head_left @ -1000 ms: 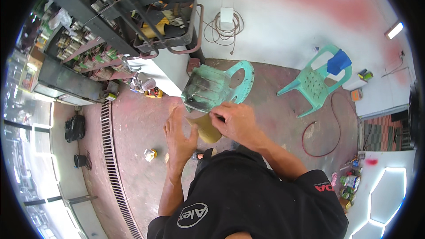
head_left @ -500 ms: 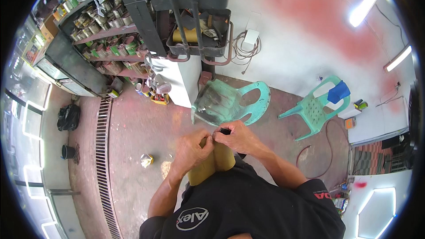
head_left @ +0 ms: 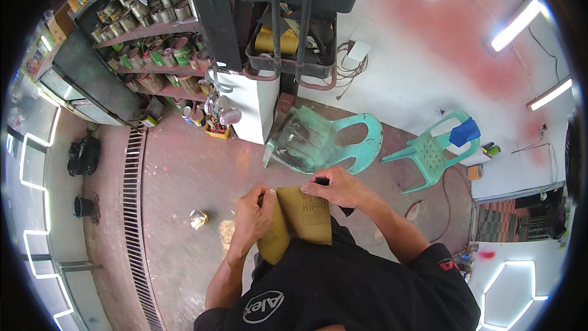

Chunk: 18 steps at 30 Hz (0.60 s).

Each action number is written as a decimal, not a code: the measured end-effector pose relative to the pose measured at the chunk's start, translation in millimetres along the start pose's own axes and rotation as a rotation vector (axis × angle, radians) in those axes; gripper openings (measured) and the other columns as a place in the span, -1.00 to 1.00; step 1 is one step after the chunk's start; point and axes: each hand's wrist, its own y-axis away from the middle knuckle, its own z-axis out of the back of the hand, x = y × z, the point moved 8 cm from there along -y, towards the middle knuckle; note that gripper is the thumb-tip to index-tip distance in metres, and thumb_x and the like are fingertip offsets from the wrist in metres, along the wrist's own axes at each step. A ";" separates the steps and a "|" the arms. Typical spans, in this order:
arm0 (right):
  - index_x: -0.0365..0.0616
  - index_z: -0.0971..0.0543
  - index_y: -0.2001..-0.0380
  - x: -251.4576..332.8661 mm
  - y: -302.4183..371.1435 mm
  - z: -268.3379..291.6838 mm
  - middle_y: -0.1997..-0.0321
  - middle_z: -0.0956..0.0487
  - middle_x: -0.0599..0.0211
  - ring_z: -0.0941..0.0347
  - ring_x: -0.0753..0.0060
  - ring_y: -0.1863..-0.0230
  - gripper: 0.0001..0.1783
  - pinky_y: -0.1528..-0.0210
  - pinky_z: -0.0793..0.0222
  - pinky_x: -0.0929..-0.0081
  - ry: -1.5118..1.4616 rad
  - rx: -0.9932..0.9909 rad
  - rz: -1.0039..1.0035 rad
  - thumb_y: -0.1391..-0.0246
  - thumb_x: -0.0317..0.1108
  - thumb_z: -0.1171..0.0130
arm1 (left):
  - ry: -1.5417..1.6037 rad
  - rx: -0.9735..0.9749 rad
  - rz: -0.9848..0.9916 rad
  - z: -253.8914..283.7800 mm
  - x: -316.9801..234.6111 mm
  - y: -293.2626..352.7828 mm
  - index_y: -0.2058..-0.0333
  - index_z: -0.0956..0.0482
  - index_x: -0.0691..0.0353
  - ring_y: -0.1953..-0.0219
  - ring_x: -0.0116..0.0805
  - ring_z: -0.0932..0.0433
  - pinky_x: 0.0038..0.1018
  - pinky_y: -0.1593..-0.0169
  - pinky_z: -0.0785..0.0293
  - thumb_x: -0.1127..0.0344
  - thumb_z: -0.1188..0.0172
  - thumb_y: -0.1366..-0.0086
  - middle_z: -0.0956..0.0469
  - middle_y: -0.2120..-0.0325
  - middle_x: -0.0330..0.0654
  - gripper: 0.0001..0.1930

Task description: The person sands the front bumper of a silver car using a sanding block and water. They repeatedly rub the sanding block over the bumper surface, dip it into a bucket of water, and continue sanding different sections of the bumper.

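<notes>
A yellow-brown sheet of sandpaper (head_left: 315, 224), its printed backing facing up, is between my hands in front of my torso. It has two panels that spread apart in a V; I cannot tell whether it is folded or torn through. My left hand (head_left: 253, 216) pinches the upper edge of the left panel between thumb and fingers. The top of the right panel is gripped by my right hand (head_left: 338, 186), thumb on the backing. A small black object (head_left: 321, 181) shows at the right hand's fingers, mostly hidden, its kind unclear.
Ahead are a stained green plastic chair (head_left: 312, 141) and another green chair (head_left: 422, 153) with a blue cloth. Black trays (head_left: 291, 64) hang on a rack. Paint cans (head_left: 182, 51) fill shelves at left. A floor grate (head_left: 131, 208), a hose (head_left: 449, 208) and a small can (head_left: 197, 219) lie around.
My hands have moved apart, opening the sandpaper from nearly closed panels to a wider V with more backing showing. The whole view has shifted slightly.
</notes>
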 end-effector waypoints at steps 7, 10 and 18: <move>-0.25 -0.82 0.20 -36.1 -12.4 10.3 0.39 -0.64 0.49 -0.44 0.66 0.32 -0.44 0.28 -0.40 0.43 -0.169 -0.041 -0.025 -0.39 0.15 -0.49 | 0.115 -0.109 0.139 -7.7 27.9 -11.5 -0.02 -0.68 0.29 0.30 -0.56 -0.49 -0.46 0.20 -0.48 0.26 -0.27 -0.66 -0.58 0.33 -0.35 -0.80; -0.27 -0.80 0.20 -36.1 -18.4 33.4 0.37 -0.64 0.43 -0.45 0.64 0.31 -0.42 0.25 -0.41 0.41 -0.269 -0.004 0.007 -0.34 0.17 -0.51 | 0.576 -0.159 0.315 -18.4 37.1 -13.6 -0.25 -0.61 0.26 0.03 -0.36 -0.68 -0.33 -0.10 -0.64 0.26 -0.25 -0.67 -0.72 0.02 -0.20 -0.69; -0.07 -0.76 0.25 -60.5 -30.7 87.8 0.43 -0.54 0.61 -0.31 0.75 0.46 -0.56 0.40 -0.22 0.55 -0.613 0.256 -0.062 -0.33 0.11 -0.56 | 1.032 -0.277 0.342 -65.3 43.8 -5.4 -0.27 -0.60 0.25 -0.18 -0.26 -0.73 -0.23 -0.28 -0.68 0.24 -0.18 -0.73 -0.73 -0.15 -0.13 -0.69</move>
